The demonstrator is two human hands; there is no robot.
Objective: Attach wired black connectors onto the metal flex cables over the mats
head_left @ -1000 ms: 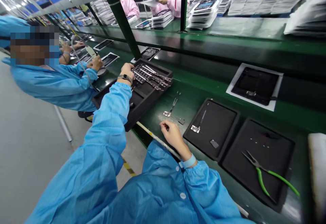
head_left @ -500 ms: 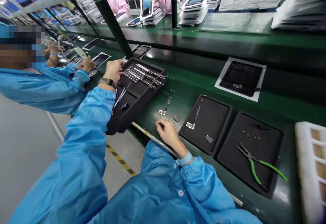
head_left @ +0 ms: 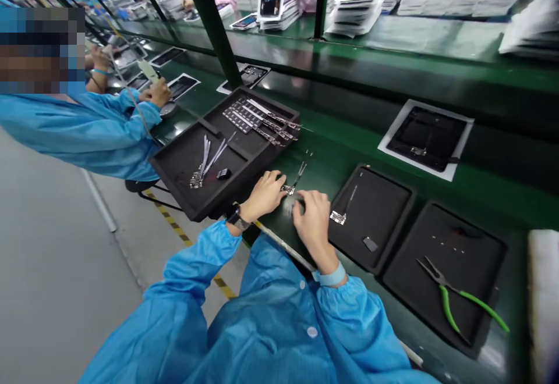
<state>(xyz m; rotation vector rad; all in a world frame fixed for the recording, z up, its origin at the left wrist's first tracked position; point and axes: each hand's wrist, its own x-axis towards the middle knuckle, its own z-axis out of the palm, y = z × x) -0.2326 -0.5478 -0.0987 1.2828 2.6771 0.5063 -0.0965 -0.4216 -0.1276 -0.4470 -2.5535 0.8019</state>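
One circuit board, cable pointing away, lies between my left hand, nearer, grip unclear, and right hand, fingers parted.

Counter's a glossy green, trays look like matt black foam, and the board has a shiny metallic look. Pliers are metal with smooth plastic grips, sleeves crinkly cloth with some sheen.

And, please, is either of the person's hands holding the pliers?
No, the needle-nose pliers lie untouched on the rightmost black tray.
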